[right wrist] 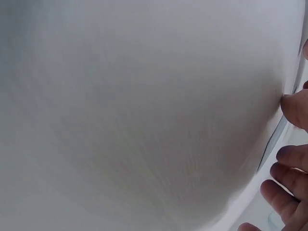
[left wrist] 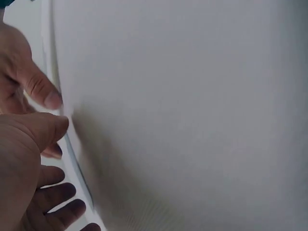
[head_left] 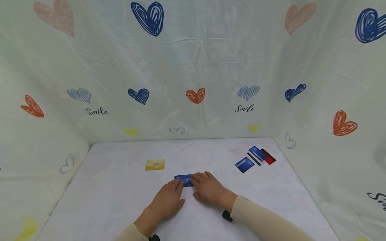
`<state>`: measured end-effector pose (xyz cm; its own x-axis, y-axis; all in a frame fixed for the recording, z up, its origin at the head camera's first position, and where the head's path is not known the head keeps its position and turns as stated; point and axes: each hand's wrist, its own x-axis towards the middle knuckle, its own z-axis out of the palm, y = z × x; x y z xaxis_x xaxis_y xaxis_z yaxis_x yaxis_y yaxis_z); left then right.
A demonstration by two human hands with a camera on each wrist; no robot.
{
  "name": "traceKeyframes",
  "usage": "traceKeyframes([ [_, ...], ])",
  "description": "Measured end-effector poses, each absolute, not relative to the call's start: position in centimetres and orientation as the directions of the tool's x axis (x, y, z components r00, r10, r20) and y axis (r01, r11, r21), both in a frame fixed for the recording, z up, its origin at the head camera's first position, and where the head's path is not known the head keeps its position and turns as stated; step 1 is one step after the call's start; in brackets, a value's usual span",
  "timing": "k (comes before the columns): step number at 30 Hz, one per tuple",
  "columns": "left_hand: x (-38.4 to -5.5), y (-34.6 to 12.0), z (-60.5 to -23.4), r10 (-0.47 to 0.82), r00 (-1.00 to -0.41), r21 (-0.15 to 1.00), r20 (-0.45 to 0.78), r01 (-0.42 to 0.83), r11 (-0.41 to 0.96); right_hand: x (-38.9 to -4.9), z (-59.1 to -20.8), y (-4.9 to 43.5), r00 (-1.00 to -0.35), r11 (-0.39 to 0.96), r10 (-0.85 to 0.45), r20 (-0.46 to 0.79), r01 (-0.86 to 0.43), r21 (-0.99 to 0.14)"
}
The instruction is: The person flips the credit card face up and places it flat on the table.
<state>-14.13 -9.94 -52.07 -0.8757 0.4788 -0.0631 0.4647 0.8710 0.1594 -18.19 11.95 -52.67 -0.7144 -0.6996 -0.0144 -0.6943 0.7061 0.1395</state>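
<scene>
A blue card [head_left: 186,180] with "VIP" printed on it lies flat on the white table in the head view. The left hand [head_left: 167,200] touches its left end with outstretched fingertips, thumb apart on the near side. Across the right end lie the fingers of the right hand [head_left: 210,189], covering that part of the card. Both wrist views look low along the tabletop; the card shows there as a thin edge beside the fingers. Farther back to the left is a gold card [head_left: 155,164], which neither hand touches.
At the back right lie a blue card with a pale stripe [head_left: 244,164], a second blue card [head_left: 257,153], a red card [head_left: 270,159] and a pale card with a dark stripe [head_left: 254,159], partly overlapping. A heart-printed curtain [head_left: 169,67] surrounds the white table [head_left: 114,187].
</scene>
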Motion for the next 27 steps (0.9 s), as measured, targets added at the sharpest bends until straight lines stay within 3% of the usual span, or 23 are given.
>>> traceKeyframes([
  [5, -13.3, -9.7, -52.7, 0.501, -0.857, 0.201, -0.125, 0.472, 0.858, -17.3, -52.6, 12.0, -0.696, 0.679, -0.717, -0.043, -0.711, 0.183],
  [11, -14.0, -9.9, -53.1, 0.480, -0.866, 0.167, -0.139, 0.457, 0.874, -17.4, -52.7, 11.7, -0.694, 0.678, -0.717, -0.056, -0.714, 0.173],
  [27, -17.8, -10.4, -52.2, 0.429, -0.891, 0.161, -0.149, 0.406, 0.900, -21.0, -52.1, 9.6, -0.734, 0.729, -0.665, -0.133, -0.678, 0.093],
])
